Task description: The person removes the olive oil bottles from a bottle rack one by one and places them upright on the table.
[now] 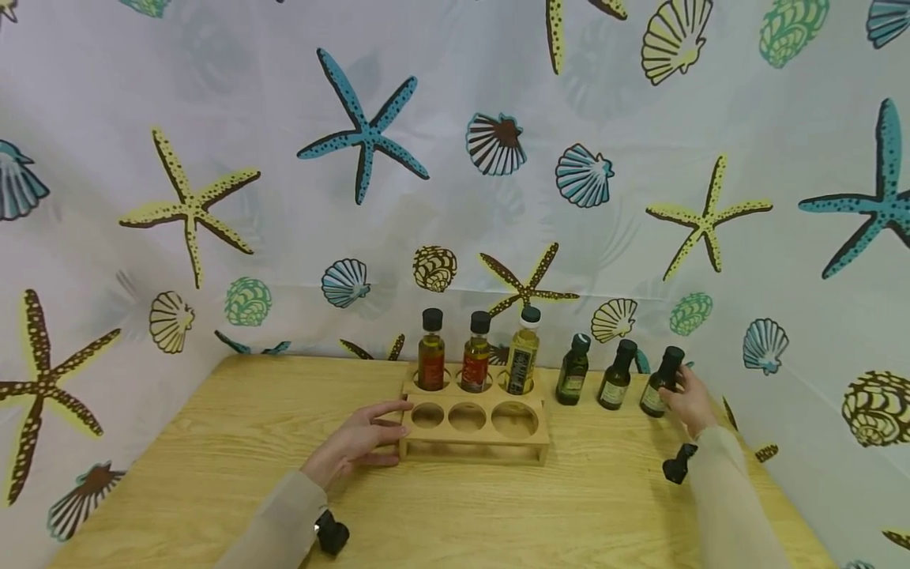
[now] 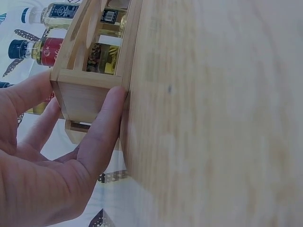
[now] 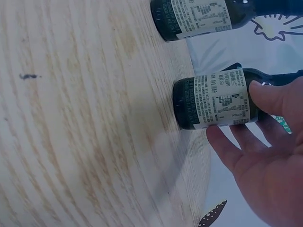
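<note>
A two-tier wooden rack (image 1: 475, 454) stands on the table. In its back row are two red-labelled bottles, one at the left (image 1: 430, 363) and one in the middle (image 1: 476, 365), plus a taller yellow bottle (image 1: 522, 362) at the right. The front row's round holes hold nothing. My left hand (image 1: 362, 438) touches the rack's left end, fingers spread and fairly straight, as the left wrist view shows. Over at the right, my right hand (image 1: 688, 401) holds a dark green glass bottle (image 3: 220, 99) between thumb and fingers. This bottle is upright, its black cap uppermost.
Two more dark bottles stand between the rack and the held one: a nearer-to-rack bottle (image 1: 572, 371) and a middle bottle (image 1: 615, 378). Behind the wooden table (image 1: 178, 442) hangs a white cloth (image 1: 298, 229) printed with starfish and shells, which also flanks both sides.
</note>
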A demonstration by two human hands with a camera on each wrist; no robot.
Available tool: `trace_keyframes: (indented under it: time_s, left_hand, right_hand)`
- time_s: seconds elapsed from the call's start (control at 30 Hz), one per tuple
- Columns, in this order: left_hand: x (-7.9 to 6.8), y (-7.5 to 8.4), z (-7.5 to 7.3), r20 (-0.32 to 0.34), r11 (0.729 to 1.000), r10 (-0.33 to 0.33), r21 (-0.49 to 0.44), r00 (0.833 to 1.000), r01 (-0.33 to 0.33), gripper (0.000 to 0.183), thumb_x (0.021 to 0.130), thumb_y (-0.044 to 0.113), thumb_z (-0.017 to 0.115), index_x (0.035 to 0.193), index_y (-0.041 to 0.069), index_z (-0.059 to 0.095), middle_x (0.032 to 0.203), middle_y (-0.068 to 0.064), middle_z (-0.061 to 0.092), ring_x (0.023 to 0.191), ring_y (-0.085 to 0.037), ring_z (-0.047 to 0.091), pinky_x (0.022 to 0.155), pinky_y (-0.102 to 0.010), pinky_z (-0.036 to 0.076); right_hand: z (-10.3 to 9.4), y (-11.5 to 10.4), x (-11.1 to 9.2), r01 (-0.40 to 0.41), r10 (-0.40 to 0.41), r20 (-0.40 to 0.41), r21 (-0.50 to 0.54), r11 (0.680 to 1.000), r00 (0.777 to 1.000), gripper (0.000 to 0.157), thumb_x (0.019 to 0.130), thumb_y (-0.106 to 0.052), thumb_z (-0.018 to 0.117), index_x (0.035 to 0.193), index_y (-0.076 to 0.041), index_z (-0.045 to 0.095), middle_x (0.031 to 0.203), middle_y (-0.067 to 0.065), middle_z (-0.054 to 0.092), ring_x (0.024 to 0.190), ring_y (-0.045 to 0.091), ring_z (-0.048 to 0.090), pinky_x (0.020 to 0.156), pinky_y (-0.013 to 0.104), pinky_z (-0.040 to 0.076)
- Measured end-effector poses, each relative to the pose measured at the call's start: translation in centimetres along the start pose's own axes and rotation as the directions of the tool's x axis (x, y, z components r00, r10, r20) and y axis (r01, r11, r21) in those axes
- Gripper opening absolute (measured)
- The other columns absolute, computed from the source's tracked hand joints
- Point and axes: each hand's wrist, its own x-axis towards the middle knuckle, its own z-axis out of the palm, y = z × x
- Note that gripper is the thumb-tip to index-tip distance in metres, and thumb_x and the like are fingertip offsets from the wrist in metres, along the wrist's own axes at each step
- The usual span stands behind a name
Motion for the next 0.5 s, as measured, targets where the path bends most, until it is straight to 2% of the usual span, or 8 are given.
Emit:
trace_keyframes:
  time_s: [0.1,0.23,0.4,0.5]
  left_hand:
    - [0.0,-0.1,0.0,0.001,1.0,-0.012,-0.003,1.0,0.012,0.049,0.095,0.015,0.065,0.142,0.022,0.053,0.145,-0.022,0.045,0.128,-0.038,0.05,0.082,-0.047,0.058]
    - [0.0,-0.3,0.1,0.002,1.0,-0.016,-0.003,1.0,0.016,0.049,0.095,0.015,0.066,0.142,0.023,0.053,0.145,-0.022,0.044,0.128,-0.038,0.05,0.081,-0.047,0.059]
    - [0.2,-0.3,0.0,0.013,1.0,0.003,0.006,1.0,-0.003,0.051,0.094,0.018,0.067,0.143,0.024,0.053,0.144,-0.021,0.045,0.126,-0.036,0.052,0.082,-0.046,0.059]
    - [0.2,-0.4,0.0,0.011,1.0,0.011,0.003,1.0,-0.011,0.051,0.094,0.018,0.068,0.142,0.026,0.053,0.144,-0.02,0.046,0.124,-0.033,0.054,0.082,-0.045,0.059]
  right_hand:
    - [0.4,0.3,-0.3,-0.011,0.011,-0.027,0.025,1.0,1.0,0.075,0.101,-0.003,0.044,0.157,-0.004,-0.006,0.158,0.034,0.006,0.142,0.055,0.016,0.111,0.062,0.031]
    - [0.9,0.7,-0.6,-0.03,0.041,-0.13,0.085,0.996,0.991,0.071,0.102,-0.01,0.045,0.159,-0.008,0.003,0.158,0.032,0.015,0.142,0.051,0.024,0.108,0.061,0.036]
    - [1.3,1.0,-0.7,-0.014,0.066,-0.282,0.184,0.983,0.957,0.061,0.101,-0.012,0.046,0.156,-0.006,0.02,0.154,0.029,0.027,0.139,0.046,0.034,0.105,0.058,0.04]
    - [1.5,0.9,-0.6,0.001,0.07,-0.335,0.206,0.978,0.939,0.056,0.1,-0.011,0.047,0.153,-0.006,0.028,0.151,0.026,0.033,0.136,0.044,0.038,0.105,0.055,0.041]
